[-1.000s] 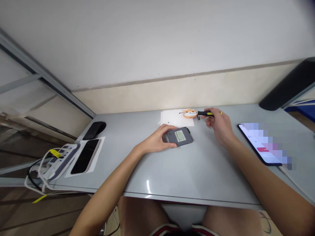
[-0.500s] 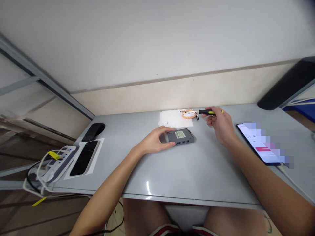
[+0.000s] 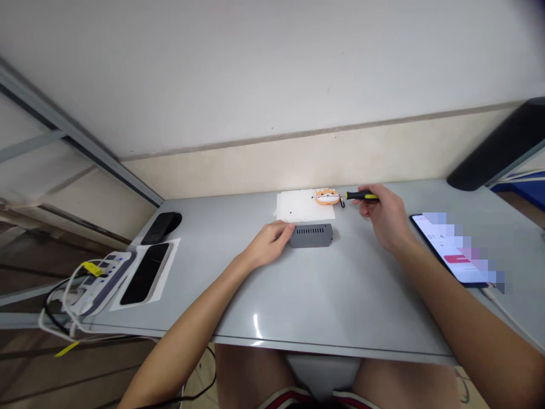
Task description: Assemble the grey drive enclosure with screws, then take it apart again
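Note:
Near the middle of the table, my left hand (image 3: 269, 244) grips the left end of a dark grey box (image 3: 311, 236), its slotted side turned up toward me. My right hand (image 3: 385, 217) is closed around the black and yellow handle of a screwdriver (image 3: 356, 196). The screwdriver's thin shaft points left, over an orange and white animal-faced case (image 3: 327, 197). That case lies on a white sheet of paper (image 3: 300, 207), beyond the box. A tiny dark speck, too small to name, is on the paper.
At left, a power strip (image 3: 108, 278) with cables stands beside a dark phone (image 3: 147, 274) and a black object (image 3: 159, 227). A lit phone (image 3: 453, 250) with a cable lies at right. A black cylinder (image 3: 498, 145) leans at the back right. The wall borders the table (image 3: 332, 307).
My left hand has tipped the box, so its label no longer shows and the slotted side faces up more. My right hand has shifted slightly right with the screwdriver.

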Motion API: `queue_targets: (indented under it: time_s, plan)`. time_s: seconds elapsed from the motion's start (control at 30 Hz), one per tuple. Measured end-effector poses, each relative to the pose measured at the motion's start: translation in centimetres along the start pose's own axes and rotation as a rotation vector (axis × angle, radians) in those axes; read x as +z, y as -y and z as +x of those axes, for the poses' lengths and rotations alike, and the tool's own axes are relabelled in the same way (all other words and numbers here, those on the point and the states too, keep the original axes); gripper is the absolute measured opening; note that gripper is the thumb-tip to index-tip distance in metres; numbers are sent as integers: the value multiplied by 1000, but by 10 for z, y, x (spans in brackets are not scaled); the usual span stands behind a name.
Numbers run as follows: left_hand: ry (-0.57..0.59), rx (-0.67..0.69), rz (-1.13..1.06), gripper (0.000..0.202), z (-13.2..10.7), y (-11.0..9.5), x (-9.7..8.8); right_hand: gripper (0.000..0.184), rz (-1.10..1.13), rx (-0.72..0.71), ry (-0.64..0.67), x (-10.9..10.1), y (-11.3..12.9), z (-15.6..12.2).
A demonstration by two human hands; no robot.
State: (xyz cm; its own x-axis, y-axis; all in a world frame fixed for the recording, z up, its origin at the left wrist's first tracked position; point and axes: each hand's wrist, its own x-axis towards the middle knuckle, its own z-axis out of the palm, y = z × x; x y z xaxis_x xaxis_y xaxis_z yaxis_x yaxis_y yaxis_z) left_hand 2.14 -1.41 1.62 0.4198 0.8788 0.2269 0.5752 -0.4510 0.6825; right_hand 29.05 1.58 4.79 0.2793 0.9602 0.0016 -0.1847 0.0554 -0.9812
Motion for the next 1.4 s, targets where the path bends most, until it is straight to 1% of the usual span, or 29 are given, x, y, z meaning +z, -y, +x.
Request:
queue_targets:
  time_s: [0.1, 0.23, 0.33, 0.4, 0.5, 0.57, 0.7, 0.77, 0.87, 1.0, 1.23, 1.4]
  plan:
    - [0, -37, -27, 63, -1, 1, 1, 22, -5, -8, 90, 0, 0, -3]
    - [-14, -70, -106, 67, -2, 3, 1, 21, -2, 26, 218, 4, -3, -10]
    - [-74, -89, -156, 66, -1, 5, 2, 22, -16, 45, 314, 8, -7, -15]
    - [-129, -67, -188, 64, -1, 7, 2, 22, -22, 49, 343, 9, -10, -17]
    - [-201, 9, -202, 56, -1, 8, 2, 21, -24, 41, 347, 10, -12, -18]
    - [-233, 61, -163, 47, -2, 8, 0, 21, -24, 37, 350, 9, -12, -17]
    - [-249, 204, -25, 26, -4, 4, -3, 21, -19, 38, 355, 7, -12, -16]
    - [-259, 284, 35, 21, -5, 3, -4, 20, -13, 44, 345, 7, -11, -16]
    - [-276, 383, 109, 19, -5, 1, -5, 20, -9, 52, 332, 9, -10, -17]
    - [-276, 455, 219, 19, -4, 1, -7, 19, -4, 64, 337, 11, -8, -18]
    - [-298, 515, 321, 20, -3, -1, -8, 16, -6, 56, 344, 9, -8, -18]
    - [-303, 528, 337, 20, -2, 0, -8, 19, 2, 61, 341, 7, -10, -14]
